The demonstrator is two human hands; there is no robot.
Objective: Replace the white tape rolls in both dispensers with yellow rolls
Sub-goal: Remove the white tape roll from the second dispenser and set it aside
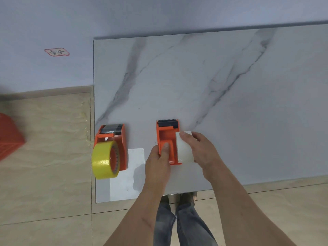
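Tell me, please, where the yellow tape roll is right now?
In the head view, the yellow tape roll sits on the left orange dispenser, at the marble table's left edge.

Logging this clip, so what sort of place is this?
Probably a plain indoor room set up as a work spot: a marble-look table against a bare wall, tiled floor, and a labelled sticker on the wall.

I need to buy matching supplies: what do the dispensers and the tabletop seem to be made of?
Both dispensers, left and right, look like moulded orange plastic: uniform colour, smooth semi-matte faces, with a dark serrated cutter. The tabletop looks like marble or a marble-patterned slab: white, grey-veined, faintly glossy. Which cannot be told.
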